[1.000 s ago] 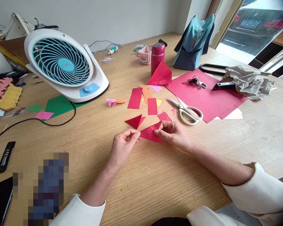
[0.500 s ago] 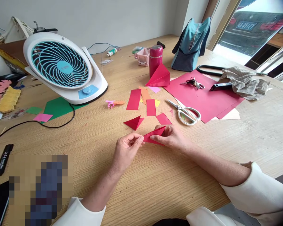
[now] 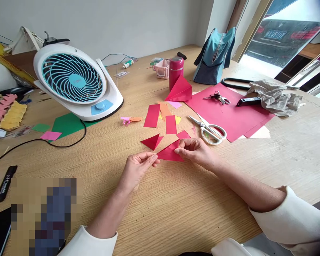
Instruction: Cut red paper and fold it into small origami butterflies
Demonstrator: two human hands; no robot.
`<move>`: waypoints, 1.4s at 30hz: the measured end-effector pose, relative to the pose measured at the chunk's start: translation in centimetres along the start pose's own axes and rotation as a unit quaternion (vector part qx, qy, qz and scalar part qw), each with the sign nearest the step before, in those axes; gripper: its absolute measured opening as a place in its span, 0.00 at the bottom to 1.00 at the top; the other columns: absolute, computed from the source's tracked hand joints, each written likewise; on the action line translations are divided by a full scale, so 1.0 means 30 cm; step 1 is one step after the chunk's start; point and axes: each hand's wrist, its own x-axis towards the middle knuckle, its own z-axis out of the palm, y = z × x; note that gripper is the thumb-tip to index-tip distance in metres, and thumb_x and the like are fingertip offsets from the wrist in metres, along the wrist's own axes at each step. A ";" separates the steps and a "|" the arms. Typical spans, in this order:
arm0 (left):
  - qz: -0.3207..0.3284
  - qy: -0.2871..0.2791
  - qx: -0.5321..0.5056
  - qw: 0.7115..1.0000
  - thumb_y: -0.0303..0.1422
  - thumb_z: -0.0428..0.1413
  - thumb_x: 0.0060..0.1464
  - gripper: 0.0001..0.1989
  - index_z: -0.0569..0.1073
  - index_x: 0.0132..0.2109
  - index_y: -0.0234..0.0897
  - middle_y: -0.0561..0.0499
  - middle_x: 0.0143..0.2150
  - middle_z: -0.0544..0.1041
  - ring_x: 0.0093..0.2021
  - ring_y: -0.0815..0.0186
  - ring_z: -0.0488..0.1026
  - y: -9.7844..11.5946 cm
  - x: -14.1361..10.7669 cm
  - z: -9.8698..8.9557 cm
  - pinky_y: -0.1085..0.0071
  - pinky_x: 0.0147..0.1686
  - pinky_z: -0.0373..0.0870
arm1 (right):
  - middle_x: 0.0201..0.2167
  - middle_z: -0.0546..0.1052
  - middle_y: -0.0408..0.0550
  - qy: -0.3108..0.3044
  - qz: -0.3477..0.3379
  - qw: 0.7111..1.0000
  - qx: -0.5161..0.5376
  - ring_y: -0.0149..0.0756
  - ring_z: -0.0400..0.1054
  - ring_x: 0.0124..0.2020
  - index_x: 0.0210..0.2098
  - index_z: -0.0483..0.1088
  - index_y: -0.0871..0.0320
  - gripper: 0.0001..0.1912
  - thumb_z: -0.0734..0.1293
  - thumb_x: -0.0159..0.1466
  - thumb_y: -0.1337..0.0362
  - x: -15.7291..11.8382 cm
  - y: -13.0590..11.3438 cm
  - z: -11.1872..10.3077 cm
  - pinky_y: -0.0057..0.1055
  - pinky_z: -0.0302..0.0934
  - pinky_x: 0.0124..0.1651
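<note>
Between my two hands is a folded piece of red paper (image 3: 168, 153), shaped roughly like a triangle. My left hand (image 3: 140, 166) pinches its pointed left end between thumb and fingers. At its right end, my right hand (image 3: 196, 151) pinches the paper near the upper flap. Just beyond lies a small folded red paper triangle (image 3: 150, 142). Past it are flat red paper rectangles (image 3: 152, 116), and another red piece (image 3: 183, 134) is partly hidden behind my right hand. Scissors with white handles (image 3: 209, 131) rest to the right of these.
A white and blue fan (image 3: 77, 83) stands at the back left, its black cord running along the table. Farther back are a red flask (image 3: 176, 67), a large folded red paper (image 3: 180, 90) and a blue bag (image 3: 214, 57). Keys (image 3: 218, 97) lie on red sheets (image 3: 232, 122).
My right hand has shifted its grip to the right end of the paper, showing more of its face. My left hand still pinches the left tip. The camera view has tilted slightly.
</note>
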 end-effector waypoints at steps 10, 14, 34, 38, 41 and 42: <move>-0.012 -0.082 0.128 0.988 0.45 0.65 0.46 0.15 0.79 0.28 0.37 0.49 0.26 0.78 0.28 0.67 0.71 0.123 0.013 -0.182 0.73 0.30 0.67 | 0.22 0.70 0.41 0.084 -0.042 0.995 -0.036 0.27 0.60 0.22 0.26 0.69 0.58 0.23 0.73 0.55 0.44 0.009 -0.001 -0.033 0.26 0.51 0.21; 0.002 -0.135 0.322 0.937 0.46 0.56 0.54 0.16 0.76 0.28 0.39 0.52 0.26 0.75 0.28 0.65 0.70 0.151 0.020 -0.301 0.72 0.31 0.66 | 0.24 0.70 0.41 0.079 -0.107 0.988 -0.077 0.28 0.61 0.24 0.30 0.69 0.58 0.19 0.70 0.60 0.47 0.044 0.039 -0.016 0.28 0.55 0.26; 0.141 0.029 0.172 0.974 0.43 0.55 0.60 0.18 0.71 0.50 0.35 0.42 0.46 0.79 0.45 0.61 0.78 0.075 0.032 -0.093 0.66 0.45 0.74 | 0.25 0.77 0.42 0.059 -0.035 0.987 0.143 0.29 0.71 0.25 0.32 0.67 0.57 0.21 0.77 0.53 0.50 0.080 0.045 0.104 0.29 0.66 0.34; 0.119 -0.004 0.114 0.986 0.42 0.59 0.57 0.17 0.75 0.48 0.35 0.43 0.46 0.81 0.44 0.61 0.79 0.075 0.003 -0.026 0.68 0.45 0.75 | 0.26 0.78 0.42 0.024 -0.017 0.982 0.184 0.31 0.74 0.28 0.32 0.66 0.56 0.22 0.78 0.53 0.51 0.043 0.061 0.135 0.32 0.69 0.38; 0.120 0.037 0.162 0.979 0.41 0.58 0.57 0.11 0.77 0.38 0.37 0.50 0.35 0.82 0.34 0.65 0.77 0.073 -0.009 -0.009 0.73 0.35 0.73 | 0.23 0.76 0.41 0.001 -0.014 0.988 0.156 0.32 0.73 0.27 0.31 0.66 0.56 0.23 0.77 0.54 0.48 0.041 0.073 0.153 0.33 0.68 0.36; 0.119 0.046 0.174 0.976 0.41 0.58 0.57 0.11 0.77 0.36 0.38 0.51 0.32 0.81 0.31 0.66 0.76 0.071 -0.009 -0.010 0.74 0.32 0.72 | 0.23 0.74 0.40 -0.001 -0.019 0.990 0.137 0.31 0.71 0.26 0.31 0.66 0.56 0.23 0.76 0.54 0.47 0.041 0.077 0.155 0.31 0.66 0.35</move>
